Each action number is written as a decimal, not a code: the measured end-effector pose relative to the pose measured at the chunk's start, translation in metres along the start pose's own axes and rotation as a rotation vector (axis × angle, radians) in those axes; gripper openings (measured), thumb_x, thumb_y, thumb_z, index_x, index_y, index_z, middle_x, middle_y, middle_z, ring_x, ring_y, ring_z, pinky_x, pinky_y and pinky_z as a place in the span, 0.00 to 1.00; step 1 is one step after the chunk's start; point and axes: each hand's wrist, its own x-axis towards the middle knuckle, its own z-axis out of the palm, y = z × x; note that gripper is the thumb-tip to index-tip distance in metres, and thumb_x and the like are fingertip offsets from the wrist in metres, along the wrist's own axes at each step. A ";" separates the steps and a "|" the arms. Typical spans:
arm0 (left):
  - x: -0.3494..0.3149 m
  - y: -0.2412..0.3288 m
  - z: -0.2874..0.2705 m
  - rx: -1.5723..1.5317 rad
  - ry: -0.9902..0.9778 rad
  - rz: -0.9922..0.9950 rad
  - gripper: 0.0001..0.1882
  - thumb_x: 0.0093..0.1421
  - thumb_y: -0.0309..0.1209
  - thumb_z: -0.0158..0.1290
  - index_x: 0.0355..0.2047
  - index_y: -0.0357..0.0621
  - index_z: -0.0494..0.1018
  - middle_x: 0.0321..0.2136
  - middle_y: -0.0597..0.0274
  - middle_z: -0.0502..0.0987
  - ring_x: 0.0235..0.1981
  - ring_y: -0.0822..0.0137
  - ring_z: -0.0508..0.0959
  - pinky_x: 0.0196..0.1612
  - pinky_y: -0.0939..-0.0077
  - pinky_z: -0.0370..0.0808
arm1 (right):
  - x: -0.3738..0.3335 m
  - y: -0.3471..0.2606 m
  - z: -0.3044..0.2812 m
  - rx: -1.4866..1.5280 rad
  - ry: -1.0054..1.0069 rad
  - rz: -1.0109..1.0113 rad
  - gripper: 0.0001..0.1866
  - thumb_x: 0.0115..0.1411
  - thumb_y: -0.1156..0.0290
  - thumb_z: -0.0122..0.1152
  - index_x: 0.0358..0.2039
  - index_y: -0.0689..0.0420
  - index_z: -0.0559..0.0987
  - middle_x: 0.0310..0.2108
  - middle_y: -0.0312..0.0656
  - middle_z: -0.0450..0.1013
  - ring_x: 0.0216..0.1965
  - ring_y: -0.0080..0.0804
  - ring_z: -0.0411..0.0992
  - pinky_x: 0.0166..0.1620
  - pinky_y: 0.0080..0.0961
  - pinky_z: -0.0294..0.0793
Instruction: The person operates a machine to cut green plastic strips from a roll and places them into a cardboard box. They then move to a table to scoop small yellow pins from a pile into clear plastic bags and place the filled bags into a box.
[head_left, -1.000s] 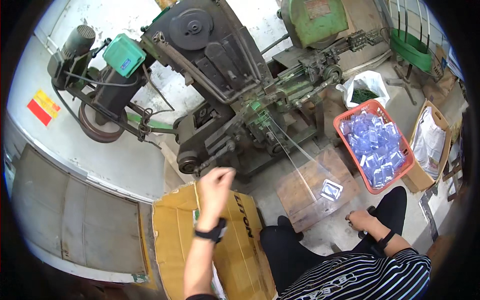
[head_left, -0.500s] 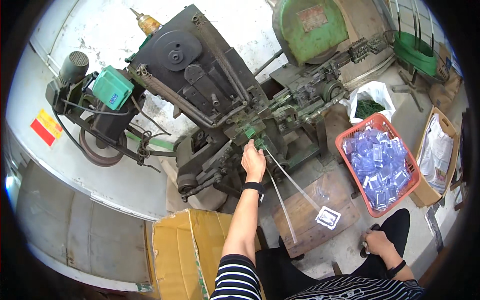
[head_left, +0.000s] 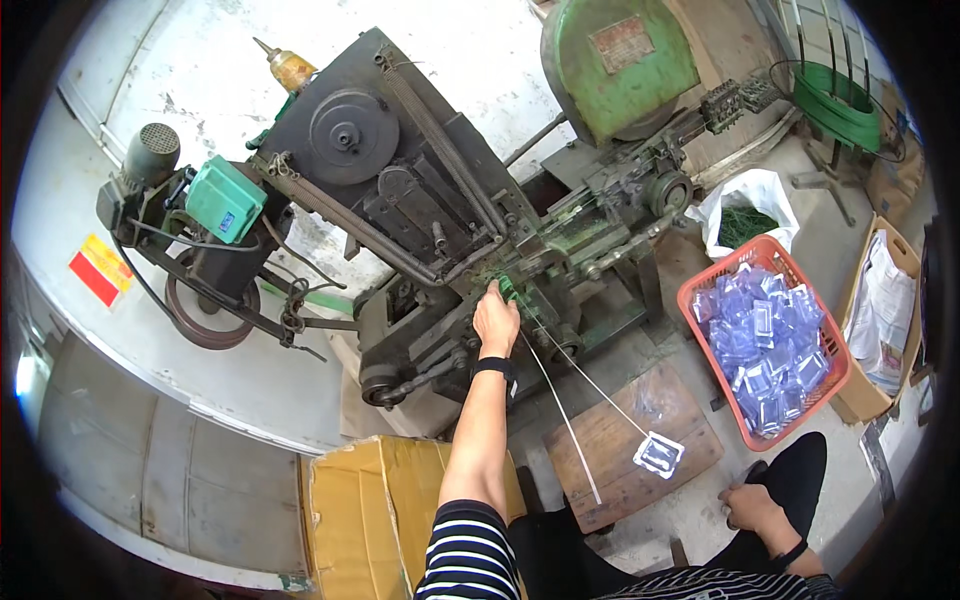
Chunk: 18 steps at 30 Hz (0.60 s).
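My left hand [head_left: 495, 322] reaches to the working point of a dark, oily machine [head_left: 430, 190]. Its fingertips meet a small green part [head_left: 508, 289] there; the fingers are bent together, and what lies between them is hidden. Two thin pale strips [head_left: 562, 418] slope from the machine down over a wooden board [head_left: 635, 440]. At the end of one is a small rectangular clear-and-white plastic piece [head_left: 659, 454]. My right hand [head_left: 752, 506] rests by my right knee with its fingers curled; whether it holds anything is hidden.
A red basket [head_left: 690, 300] full of bluish clear plastic pieces stands right of the board. Behind it sit a white bag [head_left: 785, 195] with green wire and a cardboard box [head_left: 872, 400]. Green wire coils [head_left: 835, 105] hang at the far right; a yellow-brown carton [head_left: 350, 510] stands left of my arm.
The machine's round cam has turned. My left hand sits slightly closer to the green part, and the whole view has shifted a little. My right hand stays by the knee.
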 end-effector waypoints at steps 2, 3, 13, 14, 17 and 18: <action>-0.002 0.003 -0.004 -0.006 -0.004 -0.005 0.24 0.50 0.29 0.55 0.49 0.39 0.68 0.29 0.45 0.77 0.37 0.47 0.77 0.39 0.58 0.72 | -0.001 0.001 0.001 0.006 -0.006 0.008 0.21 0.41 0.73 0.59 0.40 0.53 0.78 0.37 0.42 0.74 0.40 0.41 0.73 0.41 0.34 0.73; -0.005 0.005 -0.005 -0.006 -0.010 -0.005 0.22 0.50 0.29 0.55 0.47 0.38 0.68 0.29 0.45 0.77 0.36 0.47 0.77 0.39 0.58 0.72 | -0.002 0.002 0.003 0.008 -0.006 0.012 0.21 0.41 0.72 0.59 0.40 0.53 0.78 0.37 0.42 0.74 0.41 0.41 0.73 0.41 0.34 0.73; -0.124 0.041 -0.032 -0.079 -0.221 0.159 0.09 0.50 0.31 0.55 0.27 0.37 0.70 0.24 0.45 0.75 0.31 0.45 0.76 0.34 0.56 0.71 | -0.009 0.003 0.010 -0.004 0.064 0.002 0.15 0.40 0.71 0.60 0.33 0.55 0.77 0.33 0.44 0.73 0.38 0.42 0.73 0.38 0.37 0.73; -0.140 0.045 -0.040 -0.084 -0.257 0.186 0.09 0.50 0.31 0.55 0.27 0.37 0.70 0.23 0.45 0.75 0.31 0.45 0.76 0.34 0.56 0.71 | -0.012 -0.002 0.006 0.002 0.086 -0.025 0.14 0.42 0.74 0.58 0.33 0.56 0.77 0.31 0.46 0.74 0.36 0.44 0.74 0.37 0.37 0.74; -0.191 0.057 -0.051 -0.114 -0.343 0.274 0.08 0.50 0.31 0.52 0.26 0.38 0.70 0.23 0.43 0.74 0.29 0.44 0.76 0.31 0.53 0.71 | -0.016 -0.015 -0.010 -0.016 0.076 -0.048 0.13 0.46 0.74 0.56 0.35 0.57 0.77 0.32 0.50 0.75 0.34 0.46 0.74 0.37 0.36 0.74; -0.208 0.062 -0.055 -0.094 -0.423 0.308 0.08 0.50 0.31 0.52 0.27 0.39 0.71 0.22 0.44 0.74 0.28 0.44 0.76 0.31 0.53 0.72 | -0.017 -0.017 -0.012 -0.025 0.060 -0.050 0.13 0.47 0.73 0.56 0.36 0.57 0.77 0.33 0.51 0.75 0.35 0.46 0.74 0.37 0.36 0.74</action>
